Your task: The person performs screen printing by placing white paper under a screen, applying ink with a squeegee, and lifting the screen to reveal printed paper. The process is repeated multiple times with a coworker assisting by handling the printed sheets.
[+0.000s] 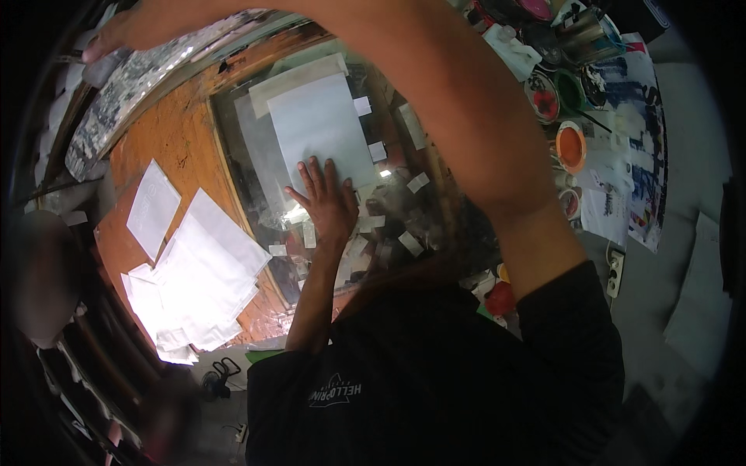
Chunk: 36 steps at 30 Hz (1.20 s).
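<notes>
My left hand (328,203) lies flat with fingers spread on the lower part of a white sheet (311,116). The sheet rests on a glass plate (249,167) set in a wooden table, over a larger pale sheet that shows at its top. Small pale tape pieces (418,182) dot the glass. My right arm reaches across the top of the view, and my right hand (128,29) is at the far left, partly cut off. Its visible fingers curl at the end of a thin bar beside a speckled grey panel (128,105); what they hold is unclear.
A pile of white sheets (198,272) lies on the wooden table (175,136) at left, with a single white sheet (154,206) beside it. Open paint cans (571,146) crowd the right side. A power strip (615,273) hangs at lower right.
</notes>
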Each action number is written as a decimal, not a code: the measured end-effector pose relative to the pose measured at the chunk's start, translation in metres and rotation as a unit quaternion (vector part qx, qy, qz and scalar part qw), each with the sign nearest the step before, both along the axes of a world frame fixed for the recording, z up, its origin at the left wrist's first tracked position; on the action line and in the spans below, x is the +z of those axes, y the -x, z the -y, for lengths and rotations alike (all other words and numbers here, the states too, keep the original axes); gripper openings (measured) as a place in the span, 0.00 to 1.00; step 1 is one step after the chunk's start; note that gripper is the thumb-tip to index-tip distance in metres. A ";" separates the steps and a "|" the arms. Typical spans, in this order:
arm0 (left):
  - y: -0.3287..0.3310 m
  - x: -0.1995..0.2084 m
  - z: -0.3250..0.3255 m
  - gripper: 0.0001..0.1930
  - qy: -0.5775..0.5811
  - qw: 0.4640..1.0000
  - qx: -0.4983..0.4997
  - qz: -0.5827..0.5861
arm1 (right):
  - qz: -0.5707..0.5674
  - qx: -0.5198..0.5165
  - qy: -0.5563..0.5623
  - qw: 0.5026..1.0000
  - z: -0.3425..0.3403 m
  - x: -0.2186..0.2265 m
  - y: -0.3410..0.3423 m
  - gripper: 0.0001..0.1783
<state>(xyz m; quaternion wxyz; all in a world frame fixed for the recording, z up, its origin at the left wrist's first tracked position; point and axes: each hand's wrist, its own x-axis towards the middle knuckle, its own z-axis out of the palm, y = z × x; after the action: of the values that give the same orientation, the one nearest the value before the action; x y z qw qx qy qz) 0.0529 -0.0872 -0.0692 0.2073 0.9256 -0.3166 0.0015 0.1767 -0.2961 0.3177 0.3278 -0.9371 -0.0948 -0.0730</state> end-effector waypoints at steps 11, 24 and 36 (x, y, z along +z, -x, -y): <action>0.017 0.011 -0.001 0.26 0.051 0.998 -0.029 -0.012 | 0.019 -0.031 0.094 0.995 -0.019 0.010 0.009 0.21; 0.053 0.129 -0.084 0.27 0.640 0.389 0.268 -0.606 | 0.097 -0.110 0.203 0.968 -0.102 -0.246 0.137 0.29; 0.042 0.068 -0.084 0.51 0.537 0.386 0.345 -0.666 | 0.041 -0.091 0.148 0.984 -0.093 -0.317 0.147 0.36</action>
<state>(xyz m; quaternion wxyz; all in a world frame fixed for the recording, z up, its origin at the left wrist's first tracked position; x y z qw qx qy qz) 0.0110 -0.0028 -0.0011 0.7876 0.3558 0.3358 -0.3746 0.0299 -0.2029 0.0003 0.1731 -0.9762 -0.0321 -0.1264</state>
